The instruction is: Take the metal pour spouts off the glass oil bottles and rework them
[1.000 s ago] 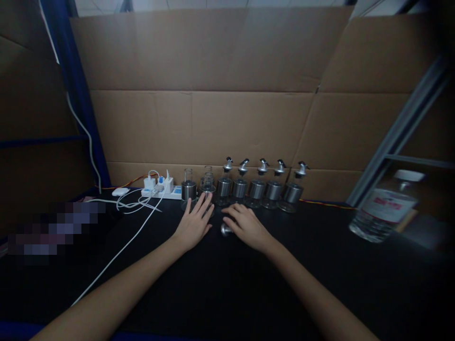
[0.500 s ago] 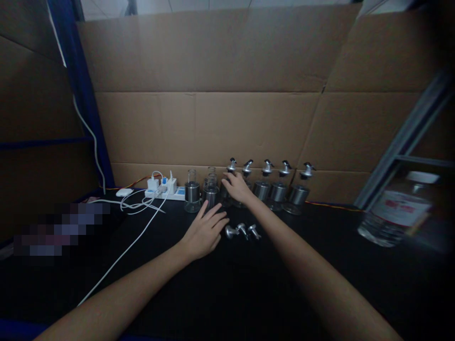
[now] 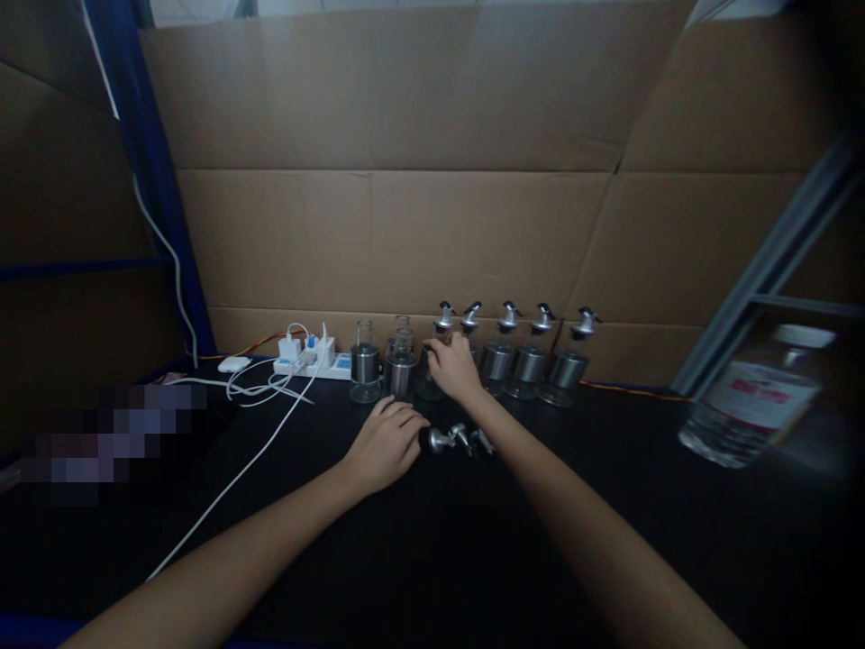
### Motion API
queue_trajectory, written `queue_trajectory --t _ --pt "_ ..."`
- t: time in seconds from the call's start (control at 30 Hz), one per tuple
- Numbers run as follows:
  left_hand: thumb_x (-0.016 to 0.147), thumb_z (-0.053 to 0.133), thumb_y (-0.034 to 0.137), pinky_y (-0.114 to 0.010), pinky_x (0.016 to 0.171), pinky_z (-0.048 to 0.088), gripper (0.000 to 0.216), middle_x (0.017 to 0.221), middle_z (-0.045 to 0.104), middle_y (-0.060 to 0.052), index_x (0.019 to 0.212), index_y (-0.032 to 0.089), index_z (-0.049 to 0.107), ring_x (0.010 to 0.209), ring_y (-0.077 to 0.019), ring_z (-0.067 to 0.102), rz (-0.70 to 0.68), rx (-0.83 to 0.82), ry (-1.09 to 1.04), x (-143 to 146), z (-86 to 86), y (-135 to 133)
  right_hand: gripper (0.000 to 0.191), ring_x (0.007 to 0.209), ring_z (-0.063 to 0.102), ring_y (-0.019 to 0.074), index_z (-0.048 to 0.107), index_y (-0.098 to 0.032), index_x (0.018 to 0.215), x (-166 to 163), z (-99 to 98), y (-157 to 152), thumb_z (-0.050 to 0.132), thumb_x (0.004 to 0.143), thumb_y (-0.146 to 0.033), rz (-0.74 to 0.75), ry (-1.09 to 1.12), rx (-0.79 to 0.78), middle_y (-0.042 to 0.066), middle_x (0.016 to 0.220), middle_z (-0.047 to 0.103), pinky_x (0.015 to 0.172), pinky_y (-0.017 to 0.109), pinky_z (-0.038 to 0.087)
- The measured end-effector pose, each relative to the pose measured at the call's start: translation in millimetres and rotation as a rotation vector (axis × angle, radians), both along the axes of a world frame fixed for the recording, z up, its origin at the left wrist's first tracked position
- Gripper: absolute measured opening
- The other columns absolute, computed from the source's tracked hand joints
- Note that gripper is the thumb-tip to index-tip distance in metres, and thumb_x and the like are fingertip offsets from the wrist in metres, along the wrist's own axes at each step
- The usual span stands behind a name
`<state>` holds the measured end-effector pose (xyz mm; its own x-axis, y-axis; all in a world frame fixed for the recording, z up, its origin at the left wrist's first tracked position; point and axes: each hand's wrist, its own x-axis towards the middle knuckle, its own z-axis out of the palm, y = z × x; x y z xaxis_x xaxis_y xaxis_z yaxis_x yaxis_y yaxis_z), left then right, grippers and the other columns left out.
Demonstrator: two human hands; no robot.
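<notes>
My right hand is closed around the upper part of a glass oil bottle with a steel band, and its fingers hide part of the glass. A silver pour spout with a black flap sits in that bottle's neck. My left hand rests low over the black table, fingers loosely bent and empty. Just right of its fingertips lie three loose pour spouts. Beyond the left hand stand three bottles without spouts, among them a front one and a left one.
Several spouted bottles stand in a row to the right. A white power strip with plugs and a trailing white cable lies left. A large clear plastic jug stands far right. Cardboard walls the back.
My right hand has come down slightly and its fingers have curled in at the spouted bottle. My left hand has drawn back a little, its fingers more bent and closer together.
</notes>
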<state>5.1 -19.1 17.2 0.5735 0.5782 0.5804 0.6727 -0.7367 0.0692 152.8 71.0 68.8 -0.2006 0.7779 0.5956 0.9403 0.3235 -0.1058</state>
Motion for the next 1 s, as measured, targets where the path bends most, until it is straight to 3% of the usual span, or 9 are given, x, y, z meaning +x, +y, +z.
queue_trajectory --t 0.4,0.73,1.0 --pt "0.079 0.041 0.023 -0.034 0.072 0.037 0.014 0.085 0.052 -0.004 0.08 0.019 0.054 0.084 -0.0191 0.048 0.385 -0.036 -0.117 -4.1 -2.5 2.9 0.025 0.093 0.044 0.0222 0.048 -0.021 0.101 24.9 -14.2 -42.9 0.037 0.08 -0.028 0.062 0.102 0.116 0.009 0.098 0.037 0.08 0.034 0.036" --pt "0.082 0.037 0.021 -0.03 0.079 0.04 0.018 0.091 0.052 -0.002 0.088 0.018 0.054 0.089 -0.0144 0.051 0.221 -0.149 -0.169 -6.5 -8.5 12.4 0.024 0.094 0.045 0.0225 0.048 -0.023 0.101 48.3 -10.6 -57.6 0.037 0.08 -0.027 0.001 0.063 0.044 0.009 0.099 0.043 0.079 0.035 0.037" --pt "0.082 0.031 0.013 -0.033 0.089 0.036 0.036 0.121 0.044 -0.004 0.116 0.021 0.04 0.113 -0.0154 0.039 0.062 -0.146 0.029 -3.4 -15.6 17.6 0.029 0.095 0.046 0.0245 0.044 -0.022 0.108 53.5 -9.9 -58.9 0.037 0.08 -0.027 -0.039 0.024 -0.011 0.011 0.105 0.042 0.076 0.037 0.039"
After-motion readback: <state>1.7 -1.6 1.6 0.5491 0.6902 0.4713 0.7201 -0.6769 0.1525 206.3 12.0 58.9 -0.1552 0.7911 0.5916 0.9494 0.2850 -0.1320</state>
